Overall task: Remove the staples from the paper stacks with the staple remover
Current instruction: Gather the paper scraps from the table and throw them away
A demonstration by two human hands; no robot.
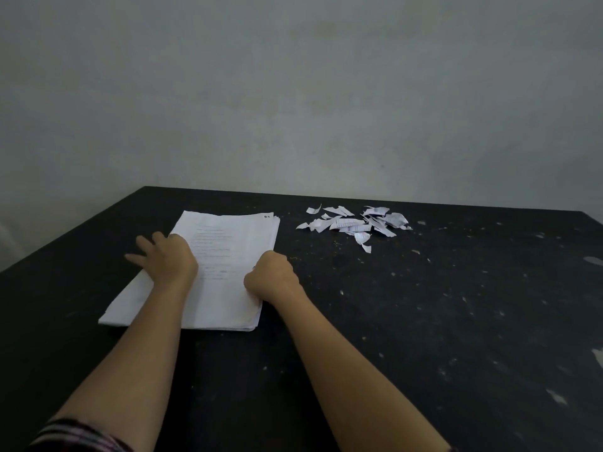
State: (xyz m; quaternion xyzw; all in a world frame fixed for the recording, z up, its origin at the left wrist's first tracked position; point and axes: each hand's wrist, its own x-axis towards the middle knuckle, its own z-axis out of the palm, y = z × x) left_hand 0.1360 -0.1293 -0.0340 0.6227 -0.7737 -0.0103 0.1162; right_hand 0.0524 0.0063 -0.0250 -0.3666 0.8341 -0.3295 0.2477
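Note:
A stack of white printed paper (235, 243) lies on the black table (424, 321), with two small dark marks at its far right corner (267, 216). My left hand (166, 259) rests flat on the stack's left side, fingers spread out over the edge. My right hand (270, 277) sits at the stack's right edge, curled into a fist. A small dark bit shows at its thumb side, and what it grips is mostly hidden; the staple remover is seen nowhere else.
A pile of torn paper scraps (355, 223) lies at the back right of the table. Tiny bent staples (337, 244) and pale specks are scattered over the right half. A grey wall stands behind the table's far edge.

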